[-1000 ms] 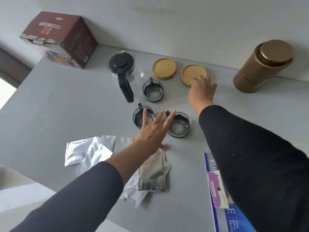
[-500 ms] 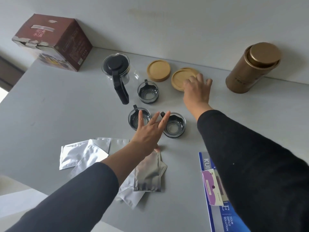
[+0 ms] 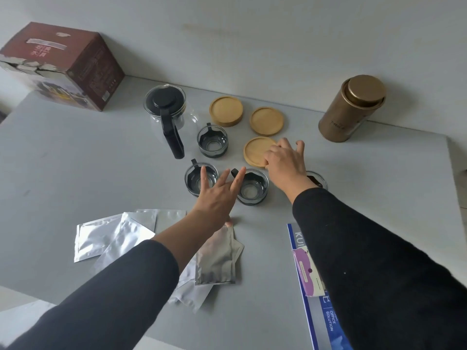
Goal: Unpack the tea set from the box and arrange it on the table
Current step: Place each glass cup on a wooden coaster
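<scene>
Wooden coaster point(image 3: 256, 151) apparently pinched at its near edge by right hand point(image 3: 284, 161), best slid flat beside cup point(image 3: 252, 186); left hand point(image 3: 217, 195) spread, holding nothing.

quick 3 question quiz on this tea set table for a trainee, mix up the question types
1. True or false: the right hand holds a wooden coaster.
2. How many wooden coasters are in view?
A) two B) three C) five
3. Fill in: the left hand, fingers spread, hovers over two glass ____.

Key: 1 true; 2 B; 3 cups. The other coasters lie near the wall, right of the teapot.
</scene>
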`<state>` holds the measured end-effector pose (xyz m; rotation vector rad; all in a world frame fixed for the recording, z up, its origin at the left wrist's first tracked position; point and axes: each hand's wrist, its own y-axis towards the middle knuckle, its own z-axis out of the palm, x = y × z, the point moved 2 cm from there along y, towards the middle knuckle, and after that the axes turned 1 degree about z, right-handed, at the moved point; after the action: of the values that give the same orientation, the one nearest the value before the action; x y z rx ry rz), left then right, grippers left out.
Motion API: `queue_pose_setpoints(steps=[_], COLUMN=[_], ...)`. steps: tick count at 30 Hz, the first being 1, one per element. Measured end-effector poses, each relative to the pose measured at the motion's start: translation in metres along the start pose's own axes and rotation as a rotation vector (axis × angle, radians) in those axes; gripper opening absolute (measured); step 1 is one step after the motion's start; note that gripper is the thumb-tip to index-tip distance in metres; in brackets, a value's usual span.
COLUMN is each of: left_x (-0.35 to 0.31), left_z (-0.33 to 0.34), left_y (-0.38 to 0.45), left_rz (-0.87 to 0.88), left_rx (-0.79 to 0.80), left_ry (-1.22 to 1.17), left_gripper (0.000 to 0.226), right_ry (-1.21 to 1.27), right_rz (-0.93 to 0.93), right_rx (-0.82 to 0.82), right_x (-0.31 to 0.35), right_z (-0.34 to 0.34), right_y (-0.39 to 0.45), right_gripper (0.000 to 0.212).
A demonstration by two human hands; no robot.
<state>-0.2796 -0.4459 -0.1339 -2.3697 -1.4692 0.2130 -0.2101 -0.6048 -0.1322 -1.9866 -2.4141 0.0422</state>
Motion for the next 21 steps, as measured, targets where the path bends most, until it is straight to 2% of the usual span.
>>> queue_pose_setpoints(steps=[6,11,15,18,21], left_x=[-0.001,-0.003,-0.010,-0.014,-0.018], left_z=[-0.002,0.000,0.002,0.005,0.008], left_y=[-0.006,-0.020,-0.034,-0.044,-0.052], left_rz=[0.018,-0.015,-0.059,-0.090,-0.160], left_rx=[-0.047,-0.086,-0.152,-0.217,-0.283], left_ry=[-0.028,-0.094,-0.162,-0.218,-0.237], left_gripper=[0.127,0.122,0.117,0.112,0.100], right_ry=[-0.021,0.040,0.154,0.207,0.316], right_rz=[0.040,0.106,0.260,0.399,0.670], right_rx=[0.045,-0.053,-0.213,-0.380,-0.347], right_x=[0.001,-0.004,-0.011,-0.014,-0.014], right_z=[-0.001,-0.009,-0.015,-0.016,-0.015], right_y=[-0.004,-0.019,-0.047,-0.078,-0.103], right_gripper=[0.022,0.025,0.023,0.038,0.050])
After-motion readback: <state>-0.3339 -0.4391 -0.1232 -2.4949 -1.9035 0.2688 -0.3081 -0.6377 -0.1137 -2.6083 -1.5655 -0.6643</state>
